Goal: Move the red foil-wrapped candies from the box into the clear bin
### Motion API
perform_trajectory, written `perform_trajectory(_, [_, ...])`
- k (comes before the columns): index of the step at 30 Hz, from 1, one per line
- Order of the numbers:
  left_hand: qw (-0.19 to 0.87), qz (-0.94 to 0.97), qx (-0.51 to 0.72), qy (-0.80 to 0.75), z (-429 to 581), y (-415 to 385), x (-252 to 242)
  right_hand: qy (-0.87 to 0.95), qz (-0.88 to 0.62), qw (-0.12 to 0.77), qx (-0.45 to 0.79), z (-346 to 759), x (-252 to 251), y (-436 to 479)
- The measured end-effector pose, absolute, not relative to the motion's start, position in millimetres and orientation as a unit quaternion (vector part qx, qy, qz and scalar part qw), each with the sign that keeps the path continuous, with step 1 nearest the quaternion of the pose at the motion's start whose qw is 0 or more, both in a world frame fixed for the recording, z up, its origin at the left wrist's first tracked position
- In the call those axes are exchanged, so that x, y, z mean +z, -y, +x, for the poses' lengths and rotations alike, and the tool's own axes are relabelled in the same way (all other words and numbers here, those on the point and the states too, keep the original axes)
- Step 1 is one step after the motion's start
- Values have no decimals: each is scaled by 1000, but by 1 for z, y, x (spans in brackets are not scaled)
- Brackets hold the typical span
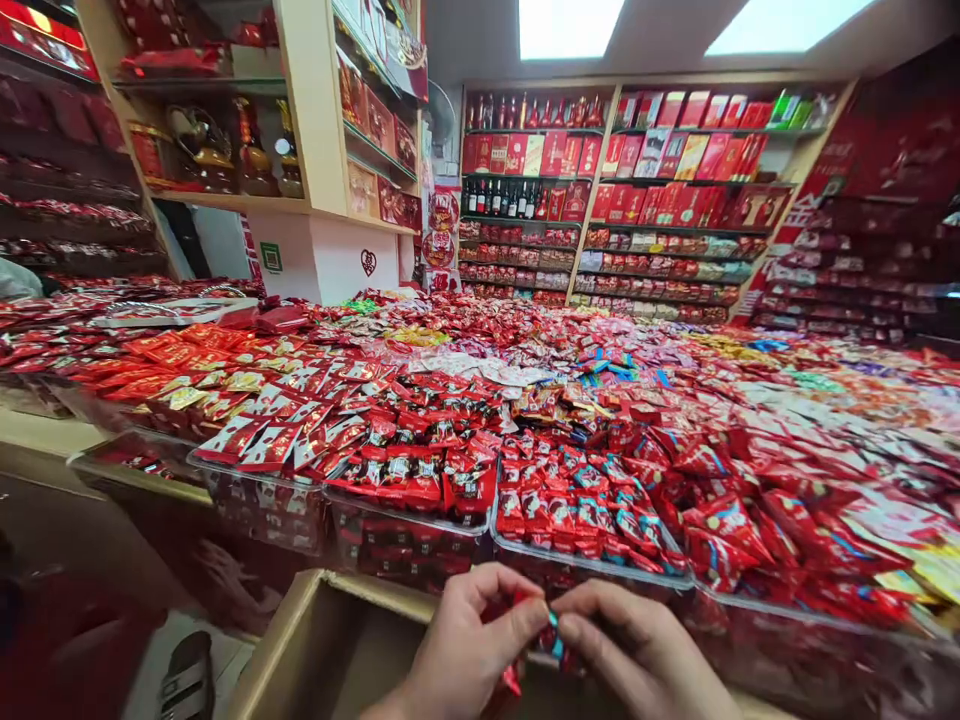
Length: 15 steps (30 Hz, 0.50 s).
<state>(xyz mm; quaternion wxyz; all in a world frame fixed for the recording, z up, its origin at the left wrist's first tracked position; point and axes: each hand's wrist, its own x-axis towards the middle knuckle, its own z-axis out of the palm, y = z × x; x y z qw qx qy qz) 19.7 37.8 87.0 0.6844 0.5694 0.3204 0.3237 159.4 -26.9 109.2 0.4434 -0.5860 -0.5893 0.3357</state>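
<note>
Between my two hands is a small red-and-blue wrapped candy (553, 634), partly hidden by the fingers. My left hand (480, 630) is closed, its thumb and forefinger pinching the red side. From the other side my right hand (637, 640) pinches the blue part of the wrapper. Both hands are over an open cardboard box (300, 630), in front of the candy display. Just beyond them stands a clear bin (592, 560) heaped with red-and-blue wrapped candies (585, 495) that look similar.
Left of that bin are bins of dark-and-red packets (409, 470) and white-and-red packets (277, 430). Larger red packets (750, 530) pile up on the right. Shelves (600, 190) of bottles and red boxes line the back wall. A shoe (187, 670) shows on the floor at lower left.
</note>
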Motion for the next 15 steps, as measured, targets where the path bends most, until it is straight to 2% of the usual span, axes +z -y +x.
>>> perform_trajectory(3, [722, 529, 345, -282, 33, -28, 86, 474, -571, 537, 402, 164, 102, 32])
perform_trajectory(6, [711, 558, 321, -284, 36, -24, 86, 446, -567, 566, 399, 165, 94, 37])
perform_trajectory(9, [670, 613, 284, -306, 30, -32, 91, 462, -566, 554, 400, 159, 85, 43])
perform_trajectory(11, [602, 691, 279, -288, 22, -42, 96, 514, -565, 531, 367, 158, 84, 46])
perform_trajectory(15, [455, 805, 268, -270, 1, -63, 101, 647, -593, 442, 184, 178, 111, 39])
